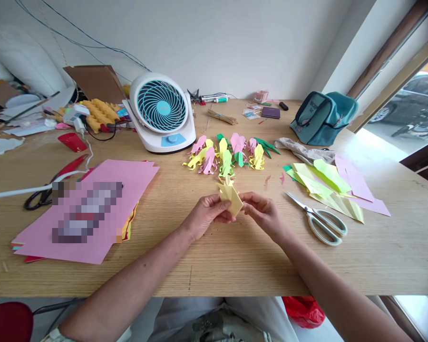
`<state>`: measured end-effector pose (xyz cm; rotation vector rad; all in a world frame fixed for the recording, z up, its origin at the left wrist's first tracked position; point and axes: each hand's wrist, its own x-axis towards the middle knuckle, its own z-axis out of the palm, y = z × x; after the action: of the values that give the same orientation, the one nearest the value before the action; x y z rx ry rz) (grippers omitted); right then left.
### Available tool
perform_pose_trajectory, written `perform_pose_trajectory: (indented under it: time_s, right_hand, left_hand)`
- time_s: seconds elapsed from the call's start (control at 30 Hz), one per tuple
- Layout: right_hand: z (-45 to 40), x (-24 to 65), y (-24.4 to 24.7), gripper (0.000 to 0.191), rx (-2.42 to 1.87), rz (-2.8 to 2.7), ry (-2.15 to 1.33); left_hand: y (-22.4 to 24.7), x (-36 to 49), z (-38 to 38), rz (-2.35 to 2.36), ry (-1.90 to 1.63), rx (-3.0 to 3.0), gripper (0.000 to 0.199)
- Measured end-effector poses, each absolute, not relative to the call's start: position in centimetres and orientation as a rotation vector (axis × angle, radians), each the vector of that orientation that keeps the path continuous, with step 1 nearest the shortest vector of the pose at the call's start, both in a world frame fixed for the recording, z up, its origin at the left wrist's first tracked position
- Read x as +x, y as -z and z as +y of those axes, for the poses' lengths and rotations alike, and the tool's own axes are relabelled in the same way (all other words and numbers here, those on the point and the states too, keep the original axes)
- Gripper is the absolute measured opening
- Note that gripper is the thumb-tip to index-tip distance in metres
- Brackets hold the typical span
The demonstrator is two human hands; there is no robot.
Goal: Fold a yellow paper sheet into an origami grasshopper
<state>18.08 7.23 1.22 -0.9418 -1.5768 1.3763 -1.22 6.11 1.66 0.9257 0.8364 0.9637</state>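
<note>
A partly folded piece of pale yellow paper (231,198) is held just above the middle of the table. My left hand (211,211) pinches it from the left, thumb on top and fingers underneath. At its right corner, the thumb and fingertips of my right hand (261,210) close on the paper's edge. Just beyond the hands stands a cluster of folded paper figures (225,160) in pink, yellow and green. White-handled scissors (321,219) lie to the right of my right hand, their blades partly apart.
A white desk fan (161,111) stands at the back left. Pink paper sheets (128,175) are stacked at left, with a blurred-out object on top. Paper scraps (330,183) lie at right, below a grey cloth (303,151) and a teal bag (323,118). A white cable (35,191) crosses the left side.
</note>
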Motion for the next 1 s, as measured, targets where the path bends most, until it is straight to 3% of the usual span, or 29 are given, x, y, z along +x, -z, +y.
perform_pose_trajectory:
  time_s: [0.17,0.27,0.4,0.7,1.0]
  right_hand:
    - [7.0,18.4,-2.1,0.049,-0.764,-1.6,-1.665]
    - [6.8,18.1,-1.7,0.04,-0.703,-1.518,-1.81]
    - [6.7,17.5,-1.1,0.027,-0.738,-1.386,-1.766]
    - [7.9,17.7,-0.9,0.043,-0.998,-1.291,-1.422]
    - [7.6,17.2,-0.6,0.047,-1.012,-1.385,-1.438]
  left_hand:
    - [-1.3,-1.0,5.7,0.667,-0.708,0.848,0.041]
    - [-1.3,-0.8,5.5,0.6,-0.645,0.778,0.042]
    - [-1.6,-0.7,5.5,0.515,-0.592,0.767,0.045]
    - [-1.3,-1.1,6.3,0.848,-0.969,1.018,0.049]
    - [0.1,-0.9,6.6,1.021,-1.044,1.269,0.035]
